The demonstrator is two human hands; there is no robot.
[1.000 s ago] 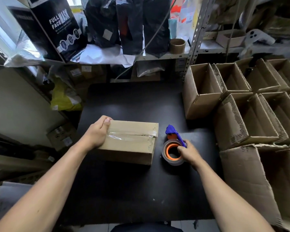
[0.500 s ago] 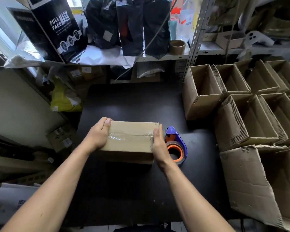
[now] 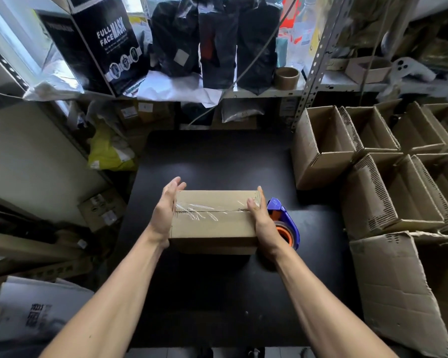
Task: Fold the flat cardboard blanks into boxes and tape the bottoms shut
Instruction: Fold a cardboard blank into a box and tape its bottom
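Note:
A closed cardboard box (image 3: pixel 212 224) with clear tape along its top seam sits mid-table, held between both palms. My left hand (image 3: pixel 163 210) presses flat on its left side with the fingers straight. On the right side, my right hand (image 3: pixel 263 220) presses the box, fingers straight and thumb lying on the taped top. A blue tape dispenser (image 3: pixel 286 215) with an orange-cored roll lies on the black table (image 3: pixel 217 161) just right of the box, partly hidden by my right wrist.
Several open folded boxes (image 3: pixel 323 151) are stacked along the right side, with a large worn carton (image 3: pixel 398 293) nearer me. A metal shelf (image 3: pixel 256 93) with black bags and a mask box stands behind the table. Clutter fills the floor at left.
My right hand left the tape dispenser and came to the box's right side. My left hand's fingers straightened against the left side, and the box turned square to me.

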